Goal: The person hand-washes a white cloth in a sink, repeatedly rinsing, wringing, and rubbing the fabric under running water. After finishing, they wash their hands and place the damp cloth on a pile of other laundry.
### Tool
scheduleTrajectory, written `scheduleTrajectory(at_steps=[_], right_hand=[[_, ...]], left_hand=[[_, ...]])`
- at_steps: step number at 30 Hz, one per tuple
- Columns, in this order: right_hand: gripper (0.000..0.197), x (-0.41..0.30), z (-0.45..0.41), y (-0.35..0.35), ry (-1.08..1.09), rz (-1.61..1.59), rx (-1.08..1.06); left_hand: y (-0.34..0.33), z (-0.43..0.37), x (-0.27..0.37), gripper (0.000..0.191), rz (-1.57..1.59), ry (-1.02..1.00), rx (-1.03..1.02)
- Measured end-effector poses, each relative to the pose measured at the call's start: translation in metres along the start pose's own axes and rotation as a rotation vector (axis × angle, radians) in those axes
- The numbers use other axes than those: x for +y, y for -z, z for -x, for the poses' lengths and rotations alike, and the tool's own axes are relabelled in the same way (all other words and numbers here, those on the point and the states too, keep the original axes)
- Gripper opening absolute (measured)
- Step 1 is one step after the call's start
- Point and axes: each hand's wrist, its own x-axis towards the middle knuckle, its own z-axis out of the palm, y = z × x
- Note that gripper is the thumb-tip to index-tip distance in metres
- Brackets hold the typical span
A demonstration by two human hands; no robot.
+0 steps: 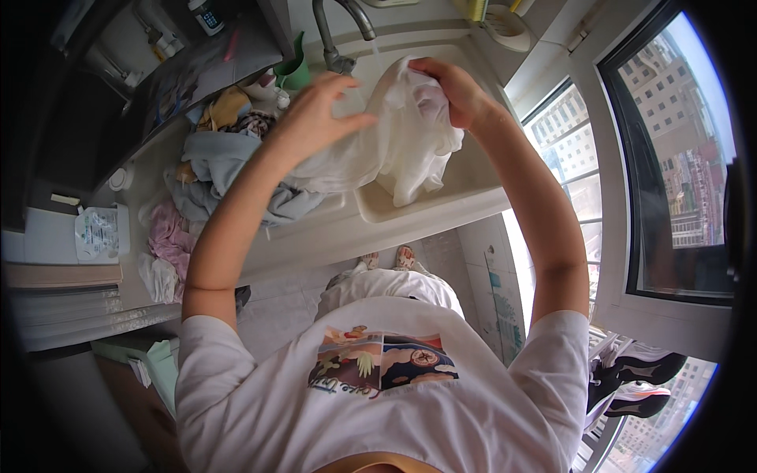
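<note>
Wet-looking white cloth [408, 136] hangs bunched from my right hand [452, 91], which grips its upper part over the sink basin [473, 171]. Its other end trails left across the sink's edge towards a heap of grey-blue cloth [219, 154]. My left hand [328, 112] is raised left of the white cloth, fingers apart and slightly blurred, holding nothing. Above and between the hands, a metal faucet [349, 18] lets a thin stream of water down beside the white cloth. The cloth hides part of the basin.
A green plastic cup [294, 68] stands left of the faucet. A soap dish [507, 28] sits at the back right corner. Pink cloth [168, 233] lies on the counter at left. An open window [674, 165] is on the right, with shoes [641, 369] on a rack below it.
</note>
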Motion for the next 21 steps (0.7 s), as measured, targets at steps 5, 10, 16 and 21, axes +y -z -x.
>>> scheduleTrajectory(at_steps=[5,10,16,21], right_hand=[[0.033,-0.014,0.008,0.007,0.214,0.435,-0.159],[0.046,-0.004,0.002,0.050,0.476,1.347,0.272],[0.039,-0.016,0.000,0.070,0.365,1.325,0.205],[0.051,-0.052,0.003,0.058,0.228,0.988,0.147]], left_hand=[[-0.027,-0.035,-0.017,0.025,0.541,0.250,-0.138],[0.017,-0.044,-0.012,0.017,0.483,0.126,0.071],[0.058,-0.050,0.006,0.024,0.133,-0.011,0.261],[0.088,-0.049,-0.001,0.028,0.021,0.019,0.348]])
